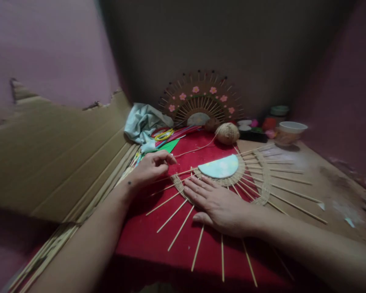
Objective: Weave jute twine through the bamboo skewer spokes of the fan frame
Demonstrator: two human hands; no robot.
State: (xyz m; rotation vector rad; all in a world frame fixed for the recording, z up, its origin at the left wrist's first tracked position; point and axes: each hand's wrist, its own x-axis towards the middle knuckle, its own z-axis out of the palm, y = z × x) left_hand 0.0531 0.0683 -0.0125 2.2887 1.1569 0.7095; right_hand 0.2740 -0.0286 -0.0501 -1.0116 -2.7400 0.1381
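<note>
A half-round fan frame (264,183) of thin sticks, woven with twine in two bands, lies on a red cloth (152,240). A pale blue half-disc (221,167) sits at its centre. My right hand (221,203) rests palm down on the frame, fingers stretched out over the weave. Above the frame's left end is my left hand (158,162), its fingers curled and thumb near the fingertips, at the end of a twine strand (198,149). The strand runs back to a twine ball (227,133); what the fingertips hold is too small to make out.
A finished fan with pink flowers (201,93) stands against the back wall. Light blue cloth (143,122) and yellow-handled scissors (164,135) lie at back left. A bowl (289,133) and jar (279,110) stand at back right. Cardboard (64,154) lines the left.
</note>
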